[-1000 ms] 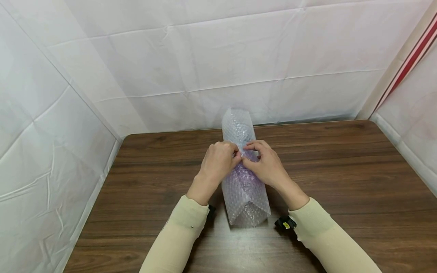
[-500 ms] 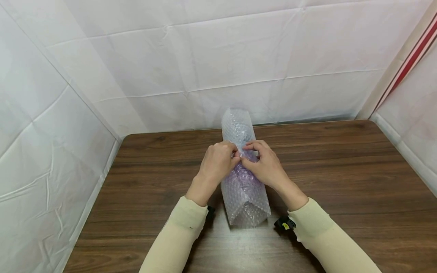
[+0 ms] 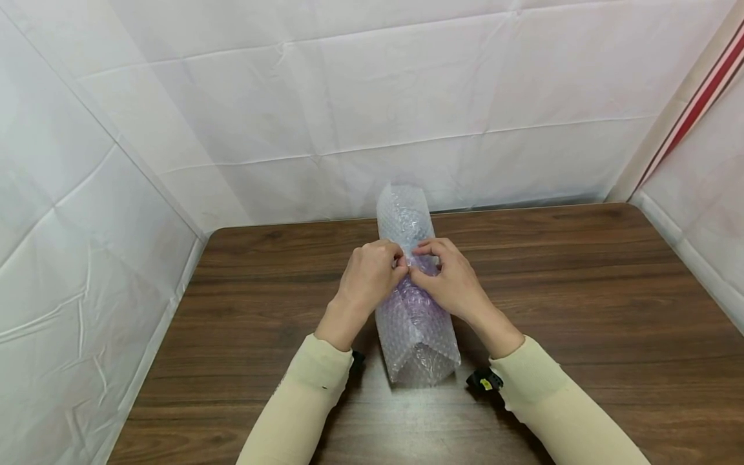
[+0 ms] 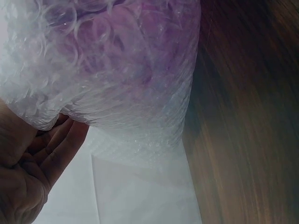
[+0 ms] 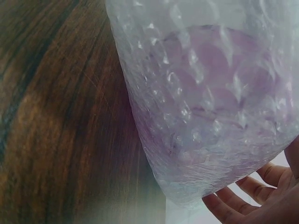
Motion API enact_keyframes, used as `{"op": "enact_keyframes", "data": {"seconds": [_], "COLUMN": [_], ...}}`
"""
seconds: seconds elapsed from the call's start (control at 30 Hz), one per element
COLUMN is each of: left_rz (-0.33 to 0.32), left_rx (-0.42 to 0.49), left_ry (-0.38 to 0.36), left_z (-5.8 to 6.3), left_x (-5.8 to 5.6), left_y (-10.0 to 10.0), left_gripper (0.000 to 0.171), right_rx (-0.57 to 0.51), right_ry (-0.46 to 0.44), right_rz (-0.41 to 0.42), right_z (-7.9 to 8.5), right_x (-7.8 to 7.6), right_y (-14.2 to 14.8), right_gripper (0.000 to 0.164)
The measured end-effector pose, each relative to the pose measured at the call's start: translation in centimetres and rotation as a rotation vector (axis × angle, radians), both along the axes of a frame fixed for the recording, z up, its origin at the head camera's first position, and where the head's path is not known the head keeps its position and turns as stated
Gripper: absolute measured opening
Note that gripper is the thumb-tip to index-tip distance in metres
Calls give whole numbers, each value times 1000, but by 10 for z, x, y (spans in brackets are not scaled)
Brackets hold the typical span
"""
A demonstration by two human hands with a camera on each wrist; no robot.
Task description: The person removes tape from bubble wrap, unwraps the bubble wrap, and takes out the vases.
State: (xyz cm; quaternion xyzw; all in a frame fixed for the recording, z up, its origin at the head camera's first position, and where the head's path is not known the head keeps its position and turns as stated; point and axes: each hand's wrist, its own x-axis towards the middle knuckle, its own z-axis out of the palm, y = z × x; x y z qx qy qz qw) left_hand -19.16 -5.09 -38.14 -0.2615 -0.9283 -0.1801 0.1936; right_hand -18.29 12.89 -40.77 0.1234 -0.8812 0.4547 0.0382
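Note:
A roll of bubble wrap [image 3: 415, 329] lies lengthwise on the wooden table, with something purple inside showing through it. My left hand [image 3: 372, 271] pinches the wrap at its upper seam, fingers bent, thumb against the index finger. In the left wrist view its fingers [image 4: 63, 144] reach the edge of the crinkled wrap. From the other side, my right hand [image 3: 453, 278] rests on the roll, thumb and index finger apart, the thumb tip close to the left fingertips. The right wrist view shows its spread fingers [image 5: 229, 203] touching the wrap. The roll's near end is loose and gapes.
The brown wooden table [image 3: 581, 290] extends to both sides of the roll. White sheeting [image 3: 349, 97] hangs behind the table's far edge and at the sides. The roll's far end reaches that edge. A black wrist camera [image 3: 485, 381] sits under the right sleeve.
Both hands stay at the same spot on the bubble wrap. The roll and hands have shifted only very slightly to the left.

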Motion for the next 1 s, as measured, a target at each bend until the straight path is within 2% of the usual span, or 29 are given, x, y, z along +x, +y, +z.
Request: {"op": "enact_keyframes", "data": {"seconds": [0.7, 1.0], "left_rz": [1, 8], "left_rx": [15, 20], "left_ry": [31, -16], "left_z": [-1, 0], "left_x": [2, 3], "left_y": [-3, -4], "left_gripper": [6, 10], "right_rx": [-6, -2], "right_ry": [-6, -1], "right_rz": [1, -3], "right_z": [-1, -2], "right_x": [-1, -2], "right_y": [-1, -1], "right_gripper": [39, 37]}}
